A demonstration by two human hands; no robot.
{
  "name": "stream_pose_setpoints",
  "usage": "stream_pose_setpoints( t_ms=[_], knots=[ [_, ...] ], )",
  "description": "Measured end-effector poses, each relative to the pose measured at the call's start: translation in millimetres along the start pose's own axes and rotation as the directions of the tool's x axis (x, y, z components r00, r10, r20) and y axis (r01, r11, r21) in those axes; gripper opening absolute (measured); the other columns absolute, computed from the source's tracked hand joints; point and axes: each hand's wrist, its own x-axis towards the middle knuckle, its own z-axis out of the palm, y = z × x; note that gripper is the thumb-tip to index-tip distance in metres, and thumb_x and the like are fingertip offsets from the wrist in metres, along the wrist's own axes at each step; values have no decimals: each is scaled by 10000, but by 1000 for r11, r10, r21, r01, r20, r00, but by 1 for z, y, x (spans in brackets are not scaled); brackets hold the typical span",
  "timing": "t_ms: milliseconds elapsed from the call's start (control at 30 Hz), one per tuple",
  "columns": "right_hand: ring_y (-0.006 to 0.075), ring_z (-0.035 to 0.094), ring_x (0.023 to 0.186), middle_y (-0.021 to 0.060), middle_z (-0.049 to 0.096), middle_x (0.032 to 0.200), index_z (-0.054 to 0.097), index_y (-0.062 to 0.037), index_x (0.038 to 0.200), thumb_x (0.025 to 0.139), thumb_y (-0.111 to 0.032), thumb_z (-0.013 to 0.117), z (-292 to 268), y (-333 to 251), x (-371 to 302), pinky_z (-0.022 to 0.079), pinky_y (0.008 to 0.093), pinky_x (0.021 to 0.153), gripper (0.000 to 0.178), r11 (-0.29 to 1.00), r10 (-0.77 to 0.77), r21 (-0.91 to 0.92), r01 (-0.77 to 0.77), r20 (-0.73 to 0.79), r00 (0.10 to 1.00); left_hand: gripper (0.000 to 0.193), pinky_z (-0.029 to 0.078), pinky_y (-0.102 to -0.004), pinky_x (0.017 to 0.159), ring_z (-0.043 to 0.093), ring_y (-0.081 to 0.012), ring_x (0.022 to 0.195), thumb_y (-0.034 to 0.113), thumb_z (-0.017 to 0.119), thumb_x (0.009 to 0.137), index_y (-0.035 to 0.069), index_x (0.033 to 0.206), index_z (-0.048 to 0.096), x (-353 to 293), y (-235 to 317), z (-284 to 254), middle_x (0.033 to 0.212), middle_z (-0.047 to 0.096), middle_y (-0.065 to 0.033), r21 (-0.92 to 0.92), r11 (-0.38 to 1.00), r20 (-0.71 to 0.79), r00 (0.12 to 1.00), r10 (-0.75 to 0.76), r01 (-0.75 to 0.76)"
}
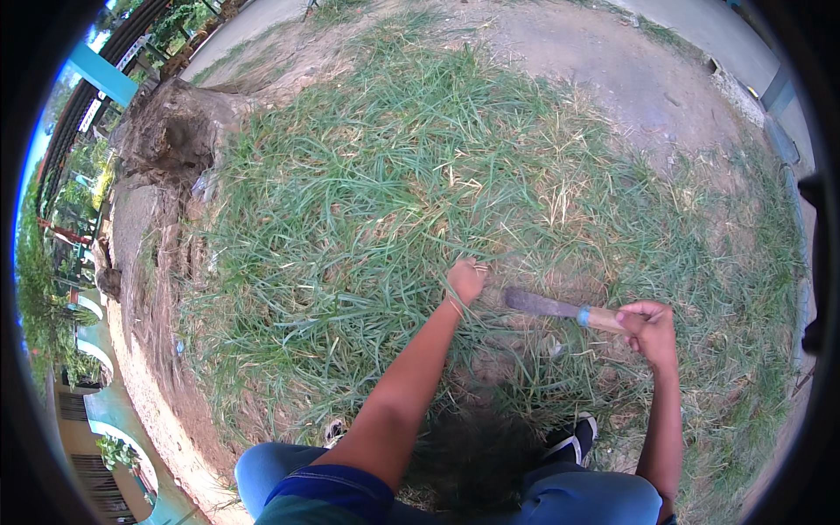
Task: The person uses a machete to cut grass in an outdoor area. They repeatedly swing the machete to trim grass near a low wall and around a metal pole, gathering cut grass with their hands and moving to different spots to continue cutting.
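Long green grass [350, 219] mixed with dry straw-coloured blades covers the ground before me. My left hand [467, 280] is closed low in it, gripping a bunch of grass whose lower part is hidden by the fingers and blades. In my right hand [649, 332] is a broad-bladed knife [547, 304], held by its pale wooden handle with a light blue band where the blade begins. The dark blade points left toward my left hand and stays a little apart from it, over thin, partly bare soil.
A weathered tree stump [171, 131] stands at the far left beside bare dirt. Bare earth [595, 79] stretches along the far right, with a pale kerb [739, 96] beyond. My bent knees [595, 500] and a dark shoe [573, 440] are close below my hands.
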Motion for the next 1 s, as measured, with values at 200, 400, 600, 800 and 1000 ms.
stream_pose_setpoints(
  t_ms=[200, 400, 600, 800, 1000],
  knots=[
    [62, 488, 382, 61, 575, 539, 647, 32, 798, 769, -106, 669, -17, -4, 9, 324, 178, 313, 143, 991, 109, 73, -109, 6, 994, 259, 453, -371, 586, 619, -261, 630, 236, 579, 817, -5, 730, 610, 2, -10, 11, 632, 609, -151, -1, 999, -60, 998, 33, -33],
    [73, 502, 419, 46, 590, 569, 665, 19, 866, 772, -161, 684, 78, 29, 10, 399, 237, 405, 204, 1000, -19, -8, 19, -97, 995, 292, 464, -413, 652, 606, -355, 710, 261, 569, 820, -8, 707, 588, 0, 21, 10, 691, 608, -192, 73, 997, 23, 999, -36, 34],
    [237, 620, 532, 139, 652, 694, 668, -40, 889, 758, -184, 685, 83, 4, -3, 484, 316, 500, 196, 778, -527, -403, 481, -4, 850, 290, 457, -433, 641, 581, -382, 676, 240, 552, 820, -17, 685, 561, -9, 32, 6, 670, 587, -204, 128, 990, -157, 985, 76, -56],
    [287, 604, 535, 142, 638, 669, 669, -77, 848, 751, -180, 675, 82, -27, -16, 483, 345, 494, 142, 510, -616, -622, 594, 217, 757, 245, 443, -426, 631, 578, -357, 669, 213, 527, 828, -7, 733, 579, -32, 52, -16, 693, 578, -202, -57, 993, -41, 993, -109, 106],
    [66, 522, 458, 59, 613, 610, 638, 44, 789, 759, -88, 657, 4, -68, -16, 387, 228, 398, 137, 944, -251, -220, 245, 1, 968, 254, 453, -443, 683, 595, -375, 727, 264, 574, 815, 16, 765, 604, 11, 37, -145, 716, 606, -207, 219, 961, -173, 976, -134, 171]
  ],
)
